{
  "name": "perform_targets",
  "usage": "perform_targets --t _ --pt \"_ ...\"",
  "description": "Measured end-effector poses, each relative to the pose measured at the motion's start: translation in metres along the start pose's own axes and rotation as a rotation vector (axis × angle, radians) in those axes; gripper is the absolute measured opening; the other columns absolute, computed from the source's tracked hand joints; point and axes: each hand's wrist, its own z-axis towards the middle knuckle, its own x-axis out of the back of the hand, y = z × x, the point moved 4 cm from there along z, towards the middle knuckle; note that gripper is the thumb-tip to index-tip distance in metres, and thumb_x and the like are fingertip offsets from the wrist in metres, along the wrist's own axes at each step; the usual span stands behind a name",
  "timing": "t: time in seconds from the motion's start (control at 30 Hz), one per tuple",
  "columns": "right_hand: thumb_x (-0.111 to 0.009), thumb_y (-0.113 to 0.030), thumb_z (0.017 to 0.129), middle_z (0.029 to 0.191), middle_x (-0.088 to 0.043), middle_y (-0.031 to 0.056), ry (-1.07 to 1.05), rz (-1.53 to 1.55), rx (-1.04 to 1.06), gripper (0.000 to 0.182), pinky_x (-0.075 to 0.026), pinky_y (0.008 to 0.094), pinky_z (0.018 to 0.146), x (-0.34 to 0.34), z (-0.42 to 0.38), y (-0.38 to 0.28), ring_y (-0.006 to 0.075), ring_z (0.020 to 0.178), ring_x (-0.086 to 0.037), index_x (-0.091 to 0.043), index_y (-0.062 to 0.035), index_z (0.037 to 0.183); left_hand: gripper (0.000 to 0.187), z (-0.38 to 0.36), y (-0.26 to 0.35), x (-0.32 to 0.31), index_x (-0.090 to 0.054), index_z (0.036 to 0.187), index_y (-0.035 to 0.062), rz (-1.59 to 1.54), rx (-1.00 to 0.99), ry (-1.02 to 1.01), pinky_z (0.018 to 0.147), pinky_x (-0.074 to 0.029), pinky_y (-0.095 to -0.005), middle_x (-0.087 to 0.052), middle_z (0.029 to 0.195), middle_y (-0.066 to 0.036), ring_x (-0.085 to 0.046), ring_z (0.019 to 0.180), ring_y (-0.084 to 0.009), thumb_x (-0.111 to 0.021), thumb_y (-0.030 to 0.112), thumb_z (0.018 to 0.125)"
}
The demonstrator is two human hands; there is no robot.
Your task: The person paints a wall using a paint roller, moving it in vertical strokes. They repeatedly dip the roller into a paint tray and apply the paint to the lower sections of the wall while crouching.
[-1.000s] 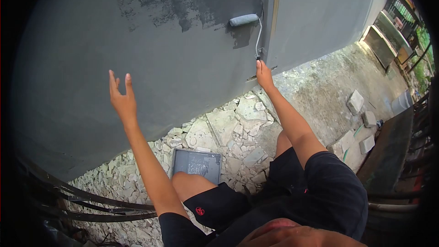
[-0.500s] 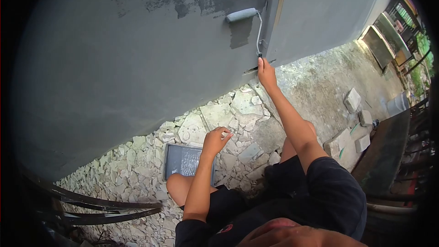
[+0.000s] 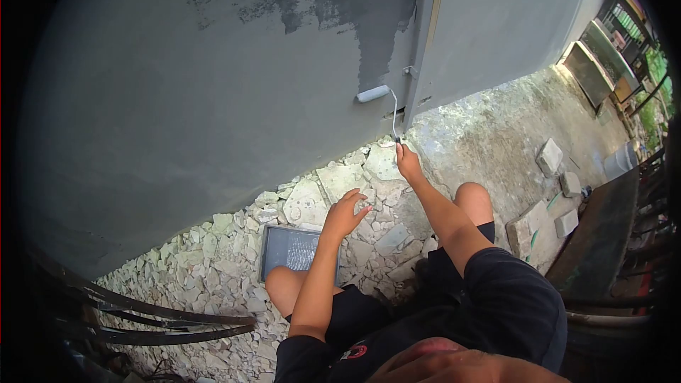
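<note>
My right hand [image 3: 408,162] is closed around the dark handle of a paint roller [image 3: 374,93]. The roller's pale sleeve lies against the lower part of the grey wall [image 3: 234,113], just left of the corner post. Darker wet paint [image 3: 376,46] runs in a strip above the sleeve and spreads across the wall's top. My left hand [image 3: 345,214] hovers over the rubble with nothing in it, its fingers apart. Close by it, a paint tray [image 3: 280,250] with grey paint sits on the stones, partly covered by my left forearm and knee.
Broken stone rubble [image 3: 206,259] lines the foot of the wall. A concrete slab [image 3: 489,124] stretches off to the right, with loose blocks [image 3: 549,157] and a white bucket [image 3: 620,161]. Dark curved metal bars [image 3: 177,318] stick in at lower left.
My right hand has drawn the roller down the wall, lengthening the dark painted strip. My left hand's fingers have spread a little, and it stays near the tray.
</note>
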Motion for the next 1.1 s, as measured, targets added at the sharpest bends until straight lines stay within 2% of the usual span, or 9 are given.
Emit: perform_targets --t 0.23,0.43,0.5,0.63,0.67,0.77,0.87,0.93,1.1 --pt "-0.044 -0.045 0.107 0.090 -0.067 0.0316 -0.001 -0.022 -0.028 0.048 -0.049 0.0571 0.076 0.023 -0.002 -0.028 0.0537 0.090 -0.063 -0.064 -0.0014 0.104 0.040 -0.004 0.000 0.005 -0.068 0.121 0.0107 0.001 0.014 -0.040 0.103 -0.050 -0.0420 -0.058 0.144 -0.017 -0.059 0.128 -0.0358 -0.069 0.041 0.095" --pt "-0.043 -0.043 0.108 0.085 -0.067 0.0292 0.098 0.060 0.122 0.047 -0.048 0.0550 0.072 0.052 0.034 -0.064 0.0518 0.085 -0.063 -0.062 -0.0009 0.103 0.040 -0.001 -0.002 0.003 -0.068 0.122 0.0108 0.003 0.027 -0.061 0.101 -0.050 -0.0420 -0.058 0.144 -0.017 -0.060 0.126 -0.0358 -0.068 0.041 0.096" --pt "-0.046 -0.045 0.107 0.085 -0.067 0.0313 0.066 0.070 0.117 0.045 -0.049 0.0589 0.072 0.054 0.032 -0.058 0.0539 0.085 -0.063 -0.061 -0.0024 0.102 0.045 -0.001 -0.001 0.002 -0.068 0.122 0.0085 0.029 -0.009 -0.043 0.097 -0.053 -0.0462 -0.058 0.143 -0.014 -0.065 0.115 -0.0368 -0.066 0.045 0.095" --pt "-0.044 -0.044 0.107 0.088 -0.067 0.0312 0.028 -0.058 0.034 0.047 -0.048 0.0578 0.076 0.022 0.011 -0.012 0.0536 0.088 -0.063 -0.062 -0.0007 0.103 0.044 -0.002 0.002 0.000 -0.068 0.121 0.0083 0.032 -0.020 -0.041 0.096 -0.053 -0.0450 -0.059 0.143 -0.014 -0.065 0.116 -0.0365 -0.066 0.044 0.095" --pt "-0.044 -0.046 0.107 0.090 -0.067 0.0330 0.004 -0.077 -0.002 0.048 -0.049 0.0592 0.079 0.017 0.004 -0.005 0.0546 0.091 -0.063 -0.063 -0.0013 0.105 0.044 -0.003 0.000 0.001 -0.068 0.121 0.0083 0.035 -0.017 -0.041 0.096 -0.053 -0.0450 -0.059 0.143 -0.014 -0.065 0.116 -0.0365 -0.066 0.044 0.095" --pt "-0.043 -0.048 0.106 0.090 -0.068 0.0325 -0.024 -0.137 -0.029 0.050 -0.051 0.0619 0.078 -0.005 -0.006 0.023 0.0546 0.088 -0.065 -0.065 -0.0036 0.108 0.044 -0.004 -0.001 0.001 -0.068 0.121 0.0086 0.027 -0.009 -0.042 0.096 -0.053 -0.0445 -0.059 0.143 -0.014 -0.065 0.115 -0.0363 -0.067 0.044 0.095" --pt "-0.043 -0.049 0.106 0.092 -0.069 0.0329 -0.063 -0.162 -0.050 0.053 -0.052 0.0612 0.081 -0.014 -0.012 0.039 0.0546 0.090 -0.065 -0.066 -0.0018 0.107 0.041 -0.005 -0.001 0.004 -0.067 0.123 0.0109 0.007 0.045 -0.072 0.101 -0.051 -0.0420 -0.057 0.144 -0.017 -0.061 0.124 -0.0362 -0.068 0.041 0.096" --pt "-0.043 -0.049 0.105 0.092 -0.069 0.0331 -0.092 -0.195 -0.049 0.053 -0.052 0.0608 0.082 -0.010 -0.011 0.037 0.0545 0.091 -0.065 -0.066 -0.0012 0.107 0.044 -0.007 -0.002 0.002 -0.067 0.123 0.0100 0.030 0.003 -0.055 0.095 -0.053 -0.0438 -0.059 0.143 -0.013 -0.066 0.114 -0.0357 -0.067 0.043 0.095" --pt "-0.045 -0.049 0.105 0.091 -0.068 0.0336 -0.108 -0.160 -0.059 0.053 -0.051 0.0604 0.082 0.011 -0.008 0.020 0.0540 0.092 -0.065 -0.067 -0.0011 0.107 0.044 -0.010 -0.007 0.001 -0.067 0.124 0.0103 0.038 0.001 -0.041 0.095 -0.053 -0.0437 -0.058 0.143 -0.013 -0.066 0.113 -0.0363 -0.067 0.043 0.095"
